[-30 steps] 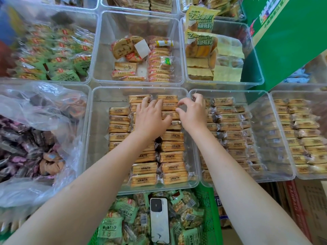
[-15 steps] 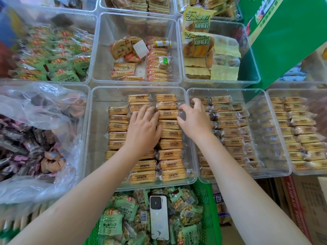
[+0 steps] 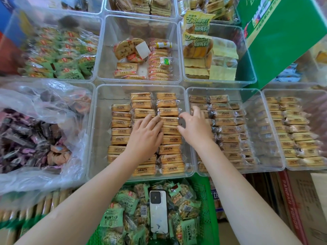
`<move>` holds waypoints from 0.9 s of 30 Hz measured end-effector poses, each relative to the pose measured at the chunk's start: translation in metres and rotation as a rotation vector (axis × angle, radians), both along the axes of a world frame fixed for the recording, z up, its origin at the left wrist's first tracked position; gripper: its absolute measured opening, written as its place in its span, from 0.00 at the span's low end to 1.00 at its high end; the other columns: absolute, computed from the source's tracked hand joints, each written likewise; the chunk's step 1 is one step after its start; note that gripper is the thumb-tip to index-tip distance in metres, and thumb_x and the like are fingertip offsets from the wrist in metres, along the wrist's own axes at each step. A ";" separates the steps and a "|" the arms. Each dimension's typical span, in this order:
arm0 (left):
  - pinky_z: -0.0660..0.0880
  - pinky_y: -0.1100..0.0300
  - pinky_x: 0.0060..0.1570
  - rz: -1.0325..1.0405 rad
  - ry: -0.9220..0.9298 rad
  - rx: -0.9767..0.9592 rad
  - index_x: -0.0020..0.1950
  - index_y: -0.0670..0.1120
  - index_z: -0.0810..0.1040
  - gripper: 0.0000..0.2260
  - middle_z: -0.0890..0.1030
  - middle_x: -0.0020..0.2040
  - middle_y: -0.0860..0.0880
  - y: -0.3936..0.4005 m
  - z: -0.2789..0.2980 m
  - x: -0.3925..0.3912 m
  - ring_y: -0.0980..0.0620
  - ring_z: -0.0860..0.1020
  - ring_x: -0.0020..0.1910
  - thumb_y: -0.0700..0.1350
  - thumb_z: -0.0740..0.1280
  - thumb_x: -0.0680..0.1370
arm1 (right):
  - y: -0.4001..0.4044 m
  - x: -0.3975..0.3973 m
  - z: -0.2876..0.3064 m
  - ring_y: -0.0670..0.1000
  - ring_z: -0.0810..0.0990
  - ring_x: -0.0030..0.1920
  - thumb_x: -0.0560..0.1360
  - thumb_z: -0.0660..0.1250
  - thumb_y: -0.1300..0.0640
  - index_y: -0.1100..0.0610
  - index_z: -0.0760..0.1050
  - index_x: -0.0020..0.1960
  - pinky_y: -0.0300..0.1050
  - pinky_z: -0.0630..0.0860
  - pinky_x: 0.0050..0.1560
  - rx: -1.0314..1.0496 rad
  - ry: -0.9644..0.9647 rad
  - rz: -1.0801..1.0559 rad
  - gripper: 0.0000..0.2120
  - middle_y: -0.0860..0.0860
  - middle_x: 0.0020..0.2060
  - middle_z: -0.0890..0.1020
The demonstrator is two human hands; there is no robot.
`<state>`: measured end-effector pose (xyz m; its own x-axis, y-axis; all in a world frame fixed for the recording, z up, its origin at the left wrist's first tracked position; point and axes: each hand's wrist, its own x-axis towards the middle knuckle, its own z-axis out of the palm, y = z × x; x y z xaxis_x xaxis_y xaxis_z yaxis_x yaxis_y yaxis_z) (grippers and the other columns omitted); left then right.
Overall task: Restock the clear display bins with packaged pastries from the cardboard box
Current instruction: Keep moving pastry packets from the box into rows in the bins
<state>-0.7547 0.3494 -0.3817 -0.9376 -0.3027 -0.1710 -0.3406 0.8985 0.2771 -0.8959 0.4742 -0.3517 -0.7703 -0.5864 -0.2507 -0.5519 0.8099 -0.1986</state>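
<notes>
Left hand (image 3: 146,135) flat, grip spread on the packaged pastries (image 3: 168,121) rowed in the middle clear bin (image 3: 100,121), right hand (image 3: 193,127) loosely curled, gripping nothing; careless sideways pressure could topple the upright rows.

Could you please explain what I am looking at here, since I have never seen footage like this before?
There is no machine. A person wears a camera on the head, looking down at their own bare arms. The single picture shows shop display bins from above. The left hand lies flat on rows of wrapped pastries in the middle clear bin. The right hand is at the bin's right wall, fingers curled; I cannot tell whether it grips a packet. The neighbouring bin holds similar packets. Below, a green crate holds green snack packs, with a phone lying on top.
</notes>
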 end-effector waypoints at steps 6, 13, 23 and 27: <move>0.49 0.46 0.78 0.008 -0.072 0.001 0.83 0.50 0.54 0.27 0.55 0.82 0.50 0.008 0.007 0.003 0.47 0.47 0.82 0.58 0.48 0.85 | -0.007 0.003 0.003 0.59 0.72 0.66 0.77 0.72 0.51 0.56 0.75 0.61 0.55 0.72 0.60 -0.109 0.109 -0.016 0.16 0.58 0.67 0.71; 0.45 0.43 0.77 -0.121 -0.173 -0.123 0.83 0.51 0.49 0.28 0.49 0.83 0.52 0.011 0.006 0.020 0.48 0.41 0.82 0.60 0.43 0.85 | 0.018 0.012 0.013 0.59 0.57 0.78 0.79 0.68 0.49 0.50 0.76 0.67 0.60 0.59 0.75 0.085 -0.039 0.087 0.17 0.58 0.77 0.60; 0.48 0.44 0.78 -0.084 -0.144 -0.068 0.83 0.51 0.53 0.27 0.55 0.83 0.50 0.018 0.011 0.021 0.46 0.46 0.82 0.59 0.47 0.85 | 0.010 0.017 -0.006 0.59 0.66 0.73 0.79 0.67 0.54 0.57 0.82 0.52 0.60 0.66 0.67 -0.070 0.102 0.011 0.08 0.59 0.73 0.68; 0.51 0.44 0.78 -0.098 -0.109 -0.046 0.82 0.53 0.57 0.25 0.57 0.82 0.49 0.019 0.013 0.025 0.45 0.49 0.82 0.57 0.48 0.85 | 0.011 0.024 -0.014 0.60 0.70 0.70 0.78 0.68 0.55 0.57 0.83 0.50 0.61 0.69 0.64 -0.133 0.161 -0.041 0.07 0.60 0.71 0.71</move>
